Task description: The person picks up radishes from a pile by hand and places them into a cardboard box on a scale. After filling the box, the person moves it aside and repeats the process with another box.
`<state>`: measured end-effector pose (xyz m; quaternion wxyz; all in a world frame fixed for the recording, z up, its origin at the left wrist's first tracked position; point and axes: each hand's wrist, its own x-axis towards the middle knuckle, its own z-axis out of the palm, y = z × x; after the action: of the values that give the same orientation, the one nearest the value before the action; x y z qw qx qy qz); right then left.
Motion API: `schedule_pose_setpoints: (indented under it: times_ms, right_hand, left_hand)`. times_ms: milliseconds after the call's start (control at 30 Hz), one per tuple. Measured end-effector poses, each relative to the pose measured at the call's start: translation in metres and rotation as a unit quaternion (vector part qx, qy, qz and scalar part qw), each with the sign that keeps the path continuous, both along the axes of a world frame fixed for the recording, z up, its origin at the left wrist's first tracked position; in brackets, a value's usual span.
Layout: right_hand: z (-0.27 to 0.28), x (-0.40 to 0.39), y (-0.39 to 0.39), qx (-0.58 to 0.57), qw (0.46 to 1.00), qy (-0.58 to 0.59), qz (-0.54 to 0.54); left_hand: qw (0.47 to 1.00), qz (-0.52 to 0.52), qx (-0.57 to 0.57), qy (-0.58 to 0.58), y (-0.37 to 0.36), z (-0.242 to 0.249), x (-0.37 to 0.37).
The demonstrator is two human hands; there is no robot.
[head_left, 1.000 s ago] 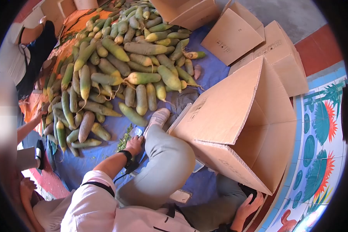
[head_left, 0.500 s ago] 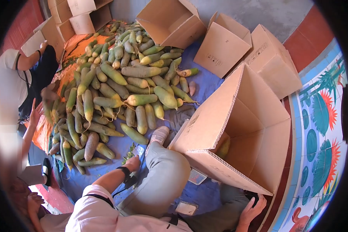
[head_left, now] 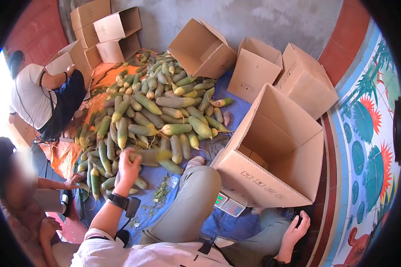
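Note:
My left hand [head_left: 128, 168] is closed round the end of a green radish [head_left: 152, 155], blurred by motion, at the lower edge of a large radish pile [head_left: 158, 104]. At the lower right, my right hand [head_left: 295, 230] is empty, its fingers loosely curled and apart, above my bent leg. Between my hands and further forward stands an open cardboard box [head_left: 267, 178], tilted in view; its visible inner floor is shadowed. Partly under the box's near side shows a scale [head_left: 229, 205] with a green-lit display.
Three open boxes [head_left: 254, 73] stand by the wall, more boxes [head_left: 111, 33] at the back left. A crouching person [head_left: 35, 95] is left of the pile; another person [head_left: 20, 191] sits nearer. Leaf scraps [head_left: 162, 191] lie on the blue sheet [head_left: 153, 178].
My left hand has risen from the sheet to the pile and taken hold of a radish. The large box looks more upright and the scale shows more. The view has shifted.

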<state>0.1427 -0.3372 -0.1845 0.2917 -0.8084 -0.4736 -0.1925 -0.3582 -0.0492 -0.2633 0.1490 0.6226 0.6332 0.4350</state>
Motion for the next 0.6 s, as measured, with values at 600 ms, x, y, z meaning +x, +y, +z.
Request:
schedule_pose_setpoints:
  times_ms: [600]
  right_hand:
    - [0.136, -0.105, 0.030, 0.076, 0.938, -0.160, 0.298]
  left_hand:
    - [0.753, -0.413, -0.179, -0.480, -0.055, 0.154, 0.126]
